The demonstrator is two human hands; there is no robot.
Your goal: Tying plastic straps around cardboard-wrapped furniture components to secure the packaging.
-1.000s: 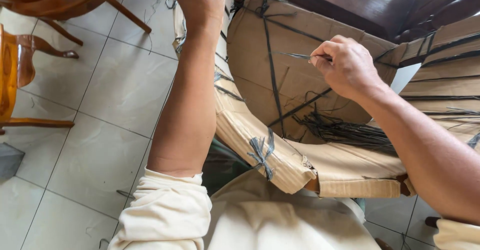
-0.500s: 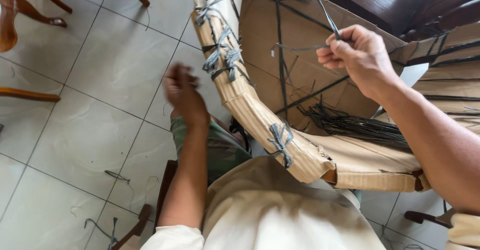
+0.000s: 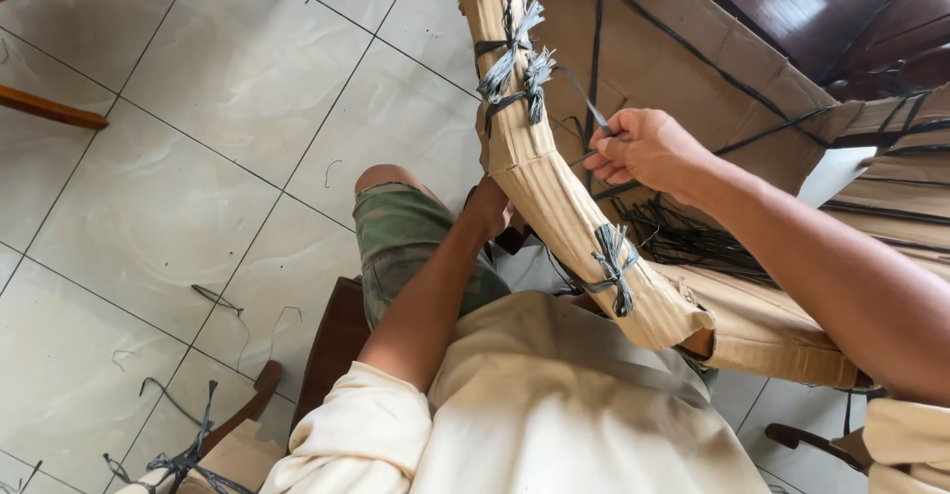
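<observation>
My right hand (image 3: 643, 148) pinched a thin grey plastic strap (image 3: 584, 98), fingers closed on it, beside the curved, ribbed brown cardboard-wrapped frame (image 3: 564, 207) across my lap. My left hand (image 3: 492, 207) pressed beneath that frame; I could not tell how its fingers sat. Frayed grey strap knots (image 3: 614, 256) bound the corrugated wrapping. Glossy pale tiled floor (image 3: 198, 157) lay below.

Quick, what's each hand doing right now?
Left hand: against the underside of the cardboard-wrapped arm; grip cannot be told.
Right hand: closed, pinching a thin grey strap.
</observation>
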